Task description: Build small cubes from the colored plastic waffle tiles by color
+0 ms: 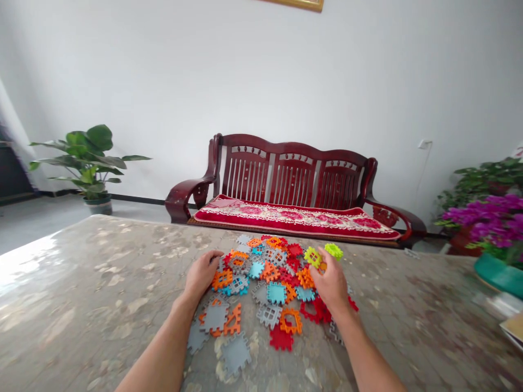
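Note:
A pile of flat interlocking plastic tiles (272,283) in red, orange, grey, teal and lime lies spread on the marble-patterned table (102,294). My left hand (201,275) rests on the pile's left edge, fingers curled down over orange and grey tiles. At the pile's right side my right hand (333,284) has its fingers bent over the tiles, close to a lime tile (312,256). Whether either hand grips a tile is hidden. Another lime tile (334,250) lies just beyond the right hand.
A dark red wooden bench (292,179) with a floral cushion stands behind the table against a white wall. A potted green plant (87,163) is at the left. Purple flowers in a teal pot (496,239) sit at the table's right edge.

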The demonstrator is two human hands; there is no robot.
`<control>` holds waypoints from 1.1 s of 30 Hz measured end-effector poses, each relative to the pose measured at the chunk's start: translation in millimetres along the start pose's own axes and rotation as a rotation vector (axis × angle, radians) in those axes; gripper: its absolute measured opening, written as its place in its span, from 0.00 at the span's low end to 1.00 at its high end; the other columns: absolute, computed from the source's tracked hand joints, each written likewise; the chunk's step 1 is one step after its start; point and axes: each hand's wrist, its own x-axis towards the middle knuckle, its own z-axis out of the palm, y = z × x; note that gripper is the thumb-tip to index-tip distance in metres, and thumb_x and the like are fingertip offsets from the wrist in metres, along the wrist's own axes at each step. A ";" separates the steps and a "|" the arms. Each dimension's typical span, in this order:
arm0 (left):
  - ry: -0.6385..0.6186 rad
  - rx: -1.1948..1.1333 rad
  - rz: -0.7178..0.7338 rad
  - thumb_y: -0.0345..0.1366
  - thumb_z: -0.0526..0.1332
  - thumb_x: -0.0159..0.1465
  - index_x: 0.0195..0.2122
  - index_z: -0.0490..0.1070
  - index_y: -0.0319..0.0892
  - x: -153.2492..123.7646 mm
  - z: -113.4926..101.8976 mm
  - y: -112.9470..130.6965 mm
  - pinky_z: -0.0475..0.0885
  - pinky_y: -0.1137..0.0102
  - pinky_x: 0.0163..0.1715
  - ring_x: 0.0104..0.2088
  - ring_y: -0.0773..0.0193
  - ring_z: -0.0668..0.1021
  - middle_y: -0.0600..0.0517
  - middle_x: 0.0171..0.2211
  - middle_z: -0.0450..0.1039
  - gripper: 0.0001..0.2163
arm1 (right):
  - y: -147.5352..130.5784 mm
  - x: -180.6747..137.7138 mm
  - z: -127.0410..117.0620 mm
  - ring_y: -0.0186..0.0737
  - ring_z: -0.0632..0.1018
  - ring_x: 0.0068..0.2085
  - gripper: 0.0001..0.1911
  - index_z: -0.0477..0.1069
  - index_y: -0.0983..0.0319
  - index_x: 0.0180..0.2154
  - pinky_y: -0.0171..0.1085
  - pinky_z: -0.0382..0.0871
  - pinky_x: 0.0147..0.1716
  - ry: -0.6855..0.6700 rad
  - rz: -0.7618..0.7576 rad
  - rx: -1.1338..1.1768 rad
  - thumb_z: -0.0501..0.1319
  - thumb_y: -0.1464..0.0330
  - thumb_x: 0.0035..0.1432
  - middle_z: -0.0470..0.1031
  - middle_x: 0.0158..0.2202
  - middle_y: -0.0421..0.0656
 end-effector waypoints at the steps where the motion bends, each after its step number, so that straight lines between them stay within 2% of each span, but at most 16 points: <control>1: 0.003 0.001 -0.002 0.38 0.51 0.62 0.44 0.76 0.48 -0.1 0.1 -0.1 0.69 0.71 0.43 0.45 0.60 0.79 0.53 0.44 0.80 0.15 | 7.2 4.7 -2.5 0.49 0.75 0.50 0.28 0.68 0.62 0.55 0.47 0.66 0.54 0.016 0.049 0.034 0.58 0.62 0.51 0.74 0.52 0.50; 7: -0.001 0.025 -0.009 0.37 0.51 0.63 0.44 0.76 0.48 -0.5 0.4 -0.2 0.69 0.71 0.43 0.44 0.60 0.79 0.53 0.44 0.80 0.15 | 58.1 31.5 -9.3 0.49 0.77 0.49 0.37 0.65 0.65 0.57 0.44 0.69 0.50 0.131 0.336 0.251 0.62 0.55 0.48 0.74 0.52 0.54; 9: -0.007 0.029 -0.003 0.37 0.51 0.63 0.44 0.76 0.47 -0.8 -0.4 0.4 0.69 0.71 0.42 0.44 0.60 0.79 0.53 0.44 0.80 0.16 | 75.7 40.7 -9.7 0.49 0.77 0.49 0.39 0.65 0.66 0.57 0.43 0.69 0.50 0.149 0.405 0.248 0.62 0.53 0.46 0.75 0.53 0.54; 13: 0.001 0.030 -0.001 0.38 0.51 0.62 0.43 0.77 0.48 -1.2 -2.0 2.2 0.69 0.72 0.42 0.44 0.60 0.79 0.54 0.43 0.81 0.16 | 97.4 59.3 -14.4 0.49 0.77 0.50 0.38 0.65 0.65 0.58 0.42 0.69 0.51 0.092 0.437 0.106 0.62 0.53 0.47 0.75 0.53 0.53; 19: 0.007 0.029 -0.025 0.39 0.52 0.62 0.43 0.78 0.50 0.1 -2.1 1.5 0.70 0.72 0.40 0.43 0.60 0.80 0.55 0.42 0.81 0.16 | 86.1 77.5 -25.8 0.53 0.77 0.50 0.34 0.65 0.59 0.58 0.47 0.68 0.51 -0.058 0.420 -0.279 0.61 0.55 0.51 0.77 0.51 0.48; 22: -0.006 0.029 -0.015 0.39 0.51 0.62 0.44 0.77 0.49 1.1 -1.6 -0.2 0.70 0.72 0.41 0.43 0.60 0.80 0.54 0.43 0.81 0.16 | 77.4 80.9 -28.6 0.53 0.77 0.50 0.33 0.66 0.58 0.58 0.47 0.68 0.49 -0.103 0.407 -0.398 0.61 0.55 0.52 0.77 0.50 0.48; 33: -0.008 0.021 -0.022 0.40 0.51 0.62 0.44 0.77 0.49 0.6 -1.8 -0.2 0.70 0.71 0.42 0.44 0.59 0.79 0.54 0.44 0.80 0.16 | 60.7 87.1 -30.4 0.56 0.76 0.51 0.31 0.67 0.58 0.58 0.49 0.68 0.49 -0.164 0.368 -0.470 0.61 0.57 0.53 0.77 0.51 0.48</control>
